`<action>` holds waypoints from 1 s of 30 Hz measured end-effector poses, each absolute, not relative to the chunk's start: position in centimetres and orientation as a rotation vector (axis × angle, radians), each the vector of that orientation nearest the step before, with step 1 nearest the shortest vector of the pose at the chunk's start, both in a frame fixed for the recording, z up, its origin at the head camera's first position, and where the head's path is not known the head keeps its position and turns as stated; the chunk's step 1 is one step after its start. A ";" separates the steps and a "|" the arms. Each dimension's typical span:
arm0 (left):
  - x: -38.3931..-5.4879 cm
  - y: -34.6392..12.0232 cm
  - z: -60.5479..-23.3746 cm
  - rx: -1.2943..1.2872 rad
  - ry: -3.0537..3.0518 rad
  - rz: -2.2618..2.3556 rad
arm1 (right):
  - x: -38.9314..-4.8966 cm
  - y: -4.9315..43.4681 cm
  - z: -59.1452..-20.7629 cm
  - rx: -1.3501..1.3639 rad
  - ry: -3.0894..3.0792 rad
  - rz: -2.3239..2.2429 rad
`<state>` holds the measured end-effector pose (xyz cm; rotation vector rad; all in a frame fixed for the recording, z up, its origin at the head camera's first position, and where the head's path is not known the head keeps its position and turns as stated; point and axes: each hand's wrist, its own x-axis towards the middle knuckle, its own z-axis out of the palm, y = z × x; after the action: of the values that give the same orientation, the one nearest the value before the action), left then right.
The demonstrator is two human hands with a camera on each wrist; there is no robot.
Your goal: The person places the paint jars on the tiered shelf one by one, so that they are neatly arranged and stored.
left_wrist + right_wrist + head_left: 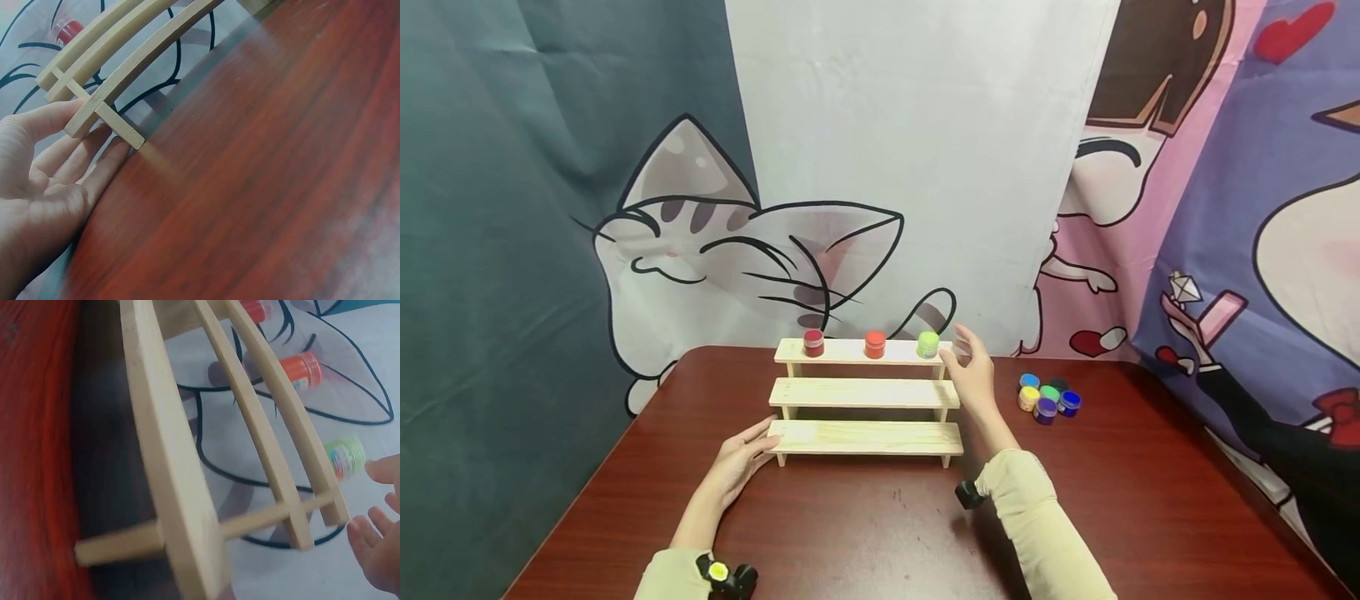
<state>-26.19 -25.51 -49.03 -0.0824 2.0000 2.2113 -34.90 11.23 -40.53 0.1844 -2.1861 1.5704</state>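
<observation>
A three-tier wooden display stand (865,393) stands on the table. On its top tier are a dark red paint jar (813,342), an orange-red paint jar (875,344) and a light green paint jar (928,344), spaced apart. My left hand (739,463) holds the left end of the bottom tier, thumb at the board's end and fingers beneath, as the left wrist view shows. Beside the top tier's right end is my right hand (973,377), its fingers loosely bent and holding nothing. In the right wrist view its thumb tip is close to the light green jar (345,459).
To the right of the stand sits a cluster of several paint jars: light blue (1029,382), yellow (1028,399), green (1049,393), purple (1045,410), dark blue (1070,403) and black (1058,384). Behind the reddish-brown table (865,533) hangs a cartoon-printed cloth (925,167).
</observation>
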 end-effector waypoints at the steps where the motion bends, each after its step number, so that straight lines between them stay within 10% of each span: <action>1: -26.2 -25.5 -48.9 -0.081 2.001 2.213 | -34.9 11.5 -40.7 0.182 -2.159 1.561; 30: -26.4 -25.6 -49.4 -0.052 1.985 2.231 | -32.6 21.4 -44.0 -0.264 -1.672 1.530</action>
<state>-26.38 -25.62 -49.39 -0.0516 1.9847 2.2311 -32.57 21.41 -44.02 -0.2638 -1.6722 1.5300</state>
